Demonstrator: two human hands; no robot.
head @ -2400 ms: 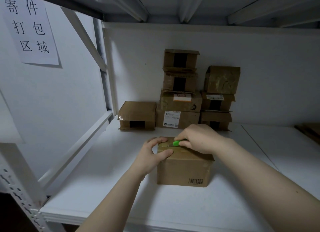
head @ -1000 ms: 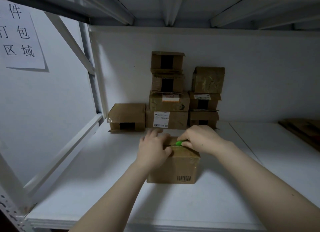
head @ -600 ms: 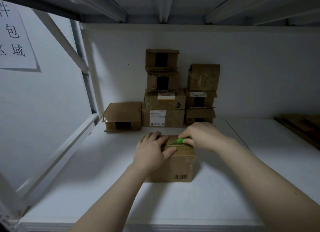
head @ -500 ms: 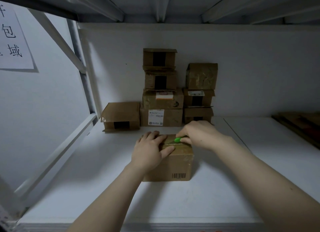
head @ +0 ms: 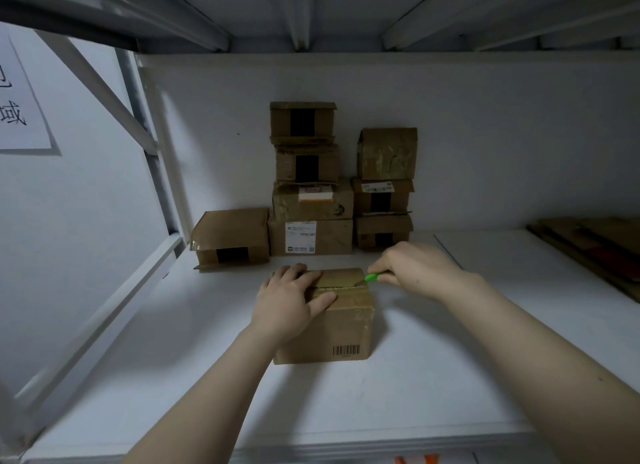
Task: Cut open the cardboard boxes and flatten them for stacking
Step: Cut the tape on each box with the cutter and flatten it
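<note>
A small brown cardboard box (head: 341,328) with a barcode on its front stands on the white shelf (head: 433,377) in the middle. My left hand (head: 289,302) lies flat on the left part of its top, thumb over the front edge. My right hand (head: 414,268) is at the box's right top edge, closed around a green cutter (head: 372,277). The blade tip touches the top seam at the right end. A dark slit runs along the seam between my hands.
Several taped boxes (head: 311,200) are stacked against the back wall, with a lone box (head: 230,236) to their left. Flattened cardboard (head: 595,247) lies at the right. A slanted white brace (head: 104,311) borders the left. A paper sign (head: 19,100) hangs on the left wall.
My right hand has drawn the green cutter rightward along the top seam, from mid-box to the right edge. The left hand has stayed pressed on the box.
</note>
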